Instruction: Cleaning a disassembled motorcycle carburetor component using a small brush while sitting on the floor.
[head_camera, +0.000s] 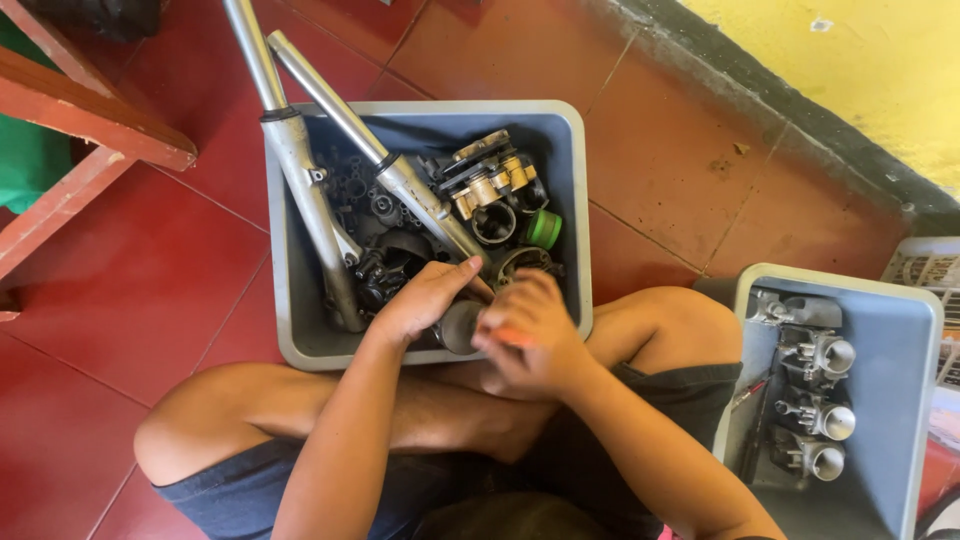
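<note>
I sit cross-legged on a red tiled floor with a grey plastic bin (570, 170) in front of my knees. My left hand (425, 300) rests on a dark cylindrical metal part (458, 326) at the bin's near edge, fingers wrapped over it. My right hand (530, 335) is closed on a small orange-handled tool (512, 338), its tip against the same part. Inside the bin lie two silver fork tubes (300, 170), brass-coloured carburettor parts (490, 185), a green cap (545, 229) and several black parts.
A second grey bin (905, 330) at my right knee holds a row of silver carburettors (815, 400). A red wooden frame (90, 130) stands at the left. A yellow wall with a dark base (800, 110) runs along the upper right.
</note>
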